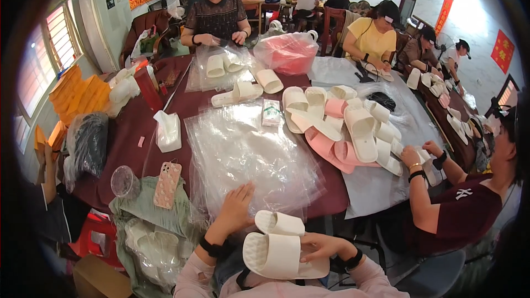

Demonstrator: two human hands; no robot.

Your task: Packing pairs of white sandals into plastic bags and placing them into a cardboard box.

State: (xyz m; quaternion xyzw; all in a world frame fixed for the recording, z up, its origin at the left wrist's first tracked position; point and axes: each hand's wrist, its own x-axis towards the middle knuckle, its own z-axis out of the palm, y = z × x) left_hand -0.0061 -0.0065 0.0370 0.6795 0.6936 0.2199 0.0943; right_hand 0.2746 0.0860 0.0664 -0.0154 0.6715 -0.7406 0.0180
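Far left: yellow cartons (77,95) stacked by the window, a dark bag (91,142) below them. On the dark red worktop (124,132): a tissue pack (168,131), an upturned clear cup (125,182), and a pink patterned phone (167,184) on a green cloth (144,205).

Left hand (236,205) spread flat, fingers apart, pressing on the near edge of a stack of clear plastic bags (248,152) at centre. Just right of it, near the lower edge, a pair of cream slippers (276,245), one laid on the other. Right hand (320,245) curled around the lower slipper's right end, thumb on top.

Further right: a heap of cream and pink slippers (345,129); a seated person's hands (422,157) busy at its edge.
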